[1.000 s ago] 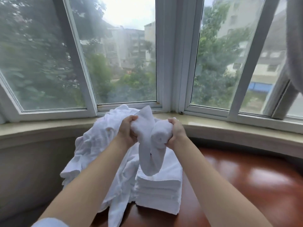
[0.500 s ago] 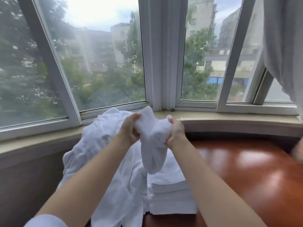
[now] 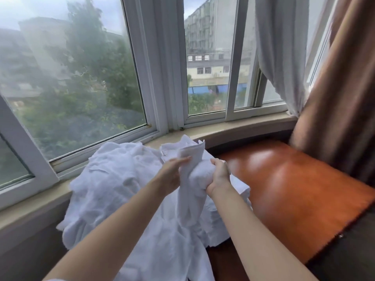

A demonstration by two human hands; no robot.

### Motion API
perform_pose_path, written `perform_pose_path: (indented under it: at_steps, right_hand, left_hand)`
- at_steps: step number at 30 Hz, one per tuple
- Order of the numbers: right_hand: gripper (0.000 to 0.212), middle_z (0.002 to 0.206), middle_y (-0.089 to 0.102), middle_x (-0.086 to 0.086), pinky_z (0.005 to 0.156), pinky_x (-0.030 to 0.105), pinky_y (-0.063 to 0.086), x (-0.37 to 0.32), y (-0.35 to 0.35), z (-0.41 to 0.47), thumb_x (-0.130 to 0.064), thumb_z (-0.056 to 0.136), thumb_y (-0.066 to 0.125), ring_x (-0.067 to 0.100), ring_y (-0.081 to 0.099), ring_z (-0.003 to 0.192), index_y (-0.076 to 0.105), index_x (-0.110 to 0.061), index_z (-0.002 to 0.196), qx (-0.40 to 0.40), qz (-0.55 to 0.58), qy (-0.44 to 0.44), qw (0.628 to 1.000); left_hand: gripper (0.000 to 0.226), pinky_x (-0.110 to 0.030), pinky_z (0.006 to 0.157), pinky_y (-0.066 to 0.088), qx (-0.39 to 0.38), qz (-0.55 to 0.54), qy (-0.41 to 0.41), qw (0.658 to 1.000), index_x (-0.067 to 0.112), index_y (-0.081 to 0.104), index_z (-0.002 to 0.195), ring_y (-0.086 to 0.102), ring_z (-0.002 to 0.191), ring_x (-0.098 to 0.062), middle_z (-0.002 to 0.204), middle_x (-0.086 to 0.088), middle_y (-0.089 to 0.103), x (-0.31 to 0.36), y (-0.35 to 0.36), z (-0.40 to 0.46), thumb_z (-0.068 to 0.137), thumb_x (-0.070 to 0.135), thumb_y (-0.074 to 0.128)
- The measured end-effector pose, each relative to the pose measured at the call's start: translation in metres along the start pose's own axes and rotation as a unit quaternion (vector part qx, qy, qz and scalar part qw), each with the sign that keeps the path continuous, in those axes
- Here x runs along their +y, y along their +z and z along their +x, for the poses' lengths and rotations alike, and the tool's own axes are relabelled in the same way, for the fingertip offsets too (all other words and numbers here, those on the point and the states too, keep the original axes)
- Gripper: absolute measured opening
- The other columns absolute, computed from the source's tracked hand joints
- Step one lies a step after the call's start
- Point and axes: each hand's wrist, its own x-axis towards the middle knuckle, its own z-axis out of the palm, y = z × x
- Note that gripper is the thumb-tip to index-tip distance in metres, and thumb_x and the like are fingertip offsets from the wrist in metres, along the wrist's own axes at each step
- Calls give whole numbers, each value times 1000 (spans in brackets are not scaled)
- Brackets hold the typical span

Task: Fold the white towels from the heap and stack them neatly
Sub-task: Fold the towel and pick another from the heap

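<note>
The right hand (image 3: 218, 177) squeezes a bunched white towel (image 3: 194, 171) held up over the left end of the shiny brown surface (image 3: 294, 189). The left hand (image 3: 172, 175) lies flat against it, fingers straight. The heap (image 3: 113, 189) sits below, by the window sill (image 3: 233, 128).

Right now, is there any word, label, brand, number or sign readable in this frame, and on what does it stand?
None can be read.
Towel held in the hands: plain white, no tag or print showing.
Heap of towels: plain white, no lettering.
Blue shopfront awnings across the street: any signs there are too small and blurred to read.
Window frame, curtain: no markings.
</note>
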Motion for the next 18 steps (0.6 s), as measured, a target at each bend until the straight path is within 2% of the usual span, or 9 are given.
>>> perform_pose_path:
  at_steps: [2, 5, 8, 10, 12, 14, 15, 16, 18]
  right_hand:
    - [13, 75, 66, 11, 65, 31, 48, -5, 6, 8, -21, 88, 55, 29, 61, 71, 57, -8, 85, -12, -4, -3, 1000]
    - [25, 92, 66, 11, 70, 32, 49, -17, 20, 25, -22, 88, 54, 29, 61, 84, 62, -10, 109, -32, -11, 16, 999]
    - [8, 78, 64, 5, 61, 27, 47, -33, 41, 42, -20, 89, 56, 24, 60, 72, 60, -13, 92, -31, 1, 5, 1000]
    - [17, 91, 67, 6, 58, 25, 48, -44, 58, 49, -20, 89, 57, 24, 63, 77, 62, -13, 104, -41, 16, -19, 999]
    - [36, 114, 67, 12, 71, 31, 55, -51, 67, 63, -18, 88, 58, 28, 65, 97, 59, -8, 123, -48, 41, -60, 996]
    - [40, 124, 64, 12, 93, 38, 52, -50, 65, 76, -11, 87, 57, 28, 63, 110, 57, -8, 127, -11, 41, -125, 991]
    - [40, 123, 64, 10, 98, 39, 50, -45, 58, 84, -8, 86, 57, 27, 62, 110, 57, -9, 126, 31, 18, -156, 987]
    - [39, 121, 65, 10, 99, 40, 49, -34, 46, 91, -6, 85, 57, 26, 62, 108, 57, -10, 124, 83, -24, -175, 981]
    - [37, 121, 64, 13, 98, 43, 48, 4, 16, 102, -8, 83, 58, 31, 61, 107, 55, -9, 120, 194, -121, -153, 961]
  left_hand:
    - [42, -44, 96, 47, -8, 8, 19, 1000, -8, 50, 133, 56, 111, -37, 130, -30, 54, 12, -4, 15, 96, 12, 53]
    - [41, -46, 99, 44, 6, 19, 25, 1000, -6, 48, 135, 54, 112, -36, 134, -31, 51, 37, -6, 44, 98, 12, 50]
    - [41, -48, 102, 40, 8, 44, 29, 999, -11, 46, 135, 51, 112, -36, 136, -34, 46, 65, -4, 74, 99, 9, 47]
    - [41, -47, 103, 41, 8, 51, 49, 997, -11, 46, 134, 52, 111, -35, 134, -32, 50, 87, -3, 93, 99, 9, 47]
    - [37, -40, 92, 51, 2, 42, 84, 996, -8, 50, 131, 59, 103, -32, 121, -26, 59, 108, -6, 112, 99, 11, 48]
    - [29, -31, 74, 57, 36, 41, 120, 991, -2, 55, 123, 64, 87, -23, 102, -15, 65, 120, -15, 135, 99, 13, 50]
    - [29, -30, 72, 57, 63, 48, 125, 989, -1, 56, 123, 64, 84, -20, 98, -12, 66, 119, -23, 148, 99, 15, 51]
    - [33, -33, 77, 56, 89, 68, 113, 987, -1, 55, 125, 64, 86, -20, 100, -11, 66, 113, -33, 161, 99, 19, 53]
    - [51, -41, 93, 48, 130, 147, 29, 980, 4, 45, 137, 60, 104, -24, 124, -11, 59, 85, -58, 186, 95, 30, 60]
